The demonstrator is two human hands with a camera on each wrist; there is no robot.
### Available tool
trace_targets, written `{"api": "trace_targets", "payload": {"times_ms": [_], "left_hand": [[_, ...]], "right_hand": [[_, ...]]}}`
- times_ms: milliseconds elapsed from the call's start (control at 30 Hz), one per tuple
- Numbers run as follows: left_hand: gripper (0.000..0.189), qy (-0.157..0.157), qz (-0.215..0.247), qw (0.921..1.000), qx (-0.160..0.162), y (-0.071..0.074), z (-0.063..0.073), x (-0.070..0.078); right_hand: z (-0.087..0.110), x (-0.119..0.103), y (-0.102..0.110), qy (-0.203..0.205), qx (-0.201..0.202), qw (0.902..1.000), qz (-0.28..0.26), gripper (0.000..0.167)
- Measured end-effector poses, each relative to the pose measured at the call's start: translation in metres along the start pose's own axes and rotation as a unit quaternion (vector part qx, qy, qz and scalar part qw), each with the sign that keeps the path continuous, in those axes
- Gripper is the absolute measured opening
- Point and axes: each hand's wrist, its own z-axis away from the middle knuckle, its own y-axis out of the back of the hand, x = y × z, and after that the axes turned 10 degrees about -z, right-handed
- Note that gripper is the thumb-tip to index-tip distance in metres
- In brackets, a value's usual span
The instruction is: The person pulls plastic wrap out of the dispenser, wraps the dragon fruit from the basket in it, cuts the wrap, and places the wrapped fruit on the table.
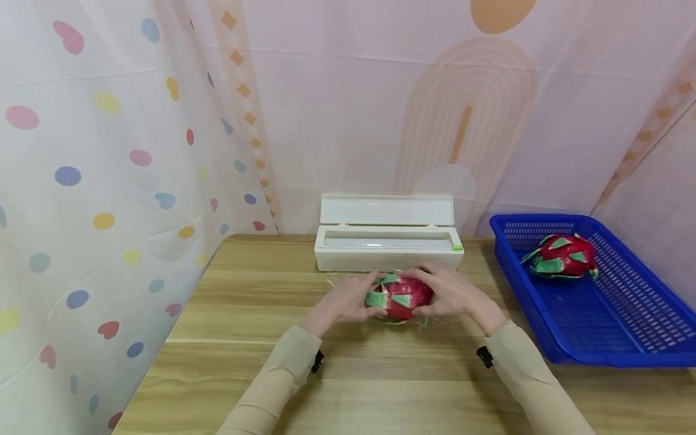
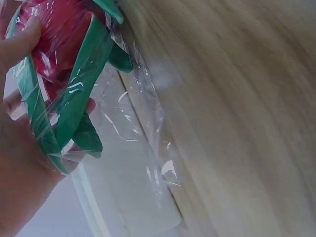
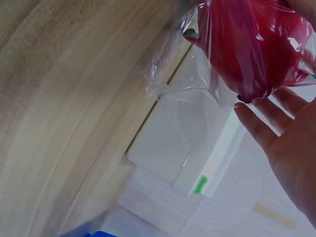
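Observation:
A red dragon fruit (image 1: 401, 297) with green scales lies between my two hands over the table, in front of the white box. Clear plastic wrap (image 2: 143, 103) covers it and sticks out loosely at both sides. My left hand (image 1: 348, 297) grips the fruit's left end, its thumb on the near side and fingers on the far side. From the right, my right hand (image 1: 447, 292) holds the other end, fingers curved round it. In the right wrist view, the fruit's red end (image 3: 247, 54) shows through the film, and loose wrap hangs beside it.
Behind the fruit stands a white wrap dispenser (image 1: 388, 261) with its lid (image 1: 387, 210) raised and a green slider (image 1: 457, 247) at its right end. A blue basket (image 1: 565, 356) on the right holds another dragon fruit (image 1: 565, 257). Patterned curtains (image 1: 348, 121) hang behind the wooden table (image 1: 234, 314).

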Motion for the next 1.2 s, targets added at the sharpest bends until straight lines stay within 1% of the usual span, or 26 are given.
{"api": "trace_targets", "payload": {"times_ms": [67,100,133,200,300,367,433,467,500,600,667,733,800,833,867,900,967,1000,1033,1067,1100,1133,1200], "left_hand": [[0.074,0.014,0.031,0.9994,-0.012,0.0,0.0,-0.002],[0.075,0.021,0.038,0.9989,-0.015,0.0,0.0,-0.003],[0.076,0.027,0.036,0.9989,-0.016,0.001,0.0,-0.003],[0.078,0.036,0.021,0.9991,-0.008,0.003,0.0,-0.001],[0.083,0.048,-0.049,0.9975,0.018,0.006,-0.002,0.007],[0.087,0.055,-0.094,0.9933,0.037,0.007,-0.004,0.015],[0.09,0.055,-0.141,0.9871,0.052,0.006,-0.006,0.023],[0.092,0.051,-0.158,0.9845,0.057,0.004,-0.007,0.026],[0.093,0.046,-0.165,0.9834,0.059,0.003,-0.007,0.029],[0.096,0.037,-0.157,0.985,0.06,-0.003,-0.01,0.034],[0.097,0.037,-0.131,0.9889,0.059,-0.005,-0.012,0.036],[0.096,0.041,-0.106,0.9916,0.061,-0.007,-0.013,0.037],[0.093,0.043,-0.09,0.9931,0.061,-0.008,-0.014,0.037],[0.091,0.043,-0.086,0.9936,0.06,-0.008,-0.014,0.037],[0.089,0.042,-0.082,0.9939,0.06,-0.009,-0.014,0.037],[0.088,0.041,-0.08,0.9941,0.061,-0.009,-0.015,0.037],[0.084,0.039,-0.079,0.9943,0.06,-0.01,-0.015,0.036],[0.083,0.038,-0.08,0.9942,0.06,-0.01,-0.016,0.036],[0.082,0.036,-0.083,0.9941,0.06,-0.01,-0.016,0.036],[0.08,0.035,-0.085,0.9939,0.061,-0.01,-0.016,0.036],[0.079,0.034,-0.088,0.9937,0.06,-0.011,-0.016,0.036],[0.078,0.033,-0.09,0.9936,0.06,-0.011,-0.016,0.036],[0.078,0.03,-0.092,0.9935,0.061,-0.011,-0.016,0.036]], "right_hand": [[-0.002,0.0,-0.001,-0.004,-0.006,1.0,-0.001,0.073],[-0.003,-0.001,0.0,-0.008,-0.009,0.9999,-0.002,0.072],[-0.004,-0.001,0.0,-0.011,-0.013,0.9998,-0.004,0.072],[-0.006,-0.002,0.0,-0.014,-0.019,0.9997,-0.004,0.072],[-0.007,-0.004,0.001,-0.014,-0.023,0.9996,-0.002,0.071],[-0.007,-0.004,0.001,-0.009,-0.021,0.9997,-0.001,0.071],[-0.006,-0.004,0.001,-0.01,-0.02,0.9997,-0.005,0.074],[-0.006,-0.004,0.0,-0.011,-0.019,0.9997,-0.009,0.077],[-0.005,-0.004,0.0,-0.014,-0.019,0.9996,-0.015,0.08],[-0.004,-0.001,0.0,-0.021,-0.026,0.9984,-0.046,0.088],[-0.004,0.004,0.001,-0.02,-0.033,0.9953,-0.089,0.091],[-0.001,0.012,0.005,-0.021,-0.034,0.9885,-0.146,0.092],[0.003,0.019,0.009,-0.035,-0.019,0.9776,-0.207,0.089],[0.005,0.023,0.012,-0.047,-0.001,0.971,-0.234,0.084],[0.008,0.027,0.014,-0.064,0.026,0.9651,-0.253,0.078],[0.01,0.031,0.015,-0.085,0.061,0.9594,-0.262,0.07],[0.013,0.037,0.016,-0.148,0.133,0.9458,-0.257,0.052],[0.013,0.04,0.014,-0.181,0.163,0.9382,-0.246,0.045],[0.013,0.042,0.012,-0.214,0.184,0.9309,-0.232,0.041],[0.013,0.045,0.009,-0.245,0.193,0.9236,-0.223,0.04],[0.012,0.046,0.006,-0.274,0.193,0.9167,-0.217,0.041],[0.01,0.048,0.002,-0.296,0.185,0.9117,-0.216,0.042],[0.007,0.05,-0.004,-0.323,0.165,0.9037,-0.227,0.045]]}}
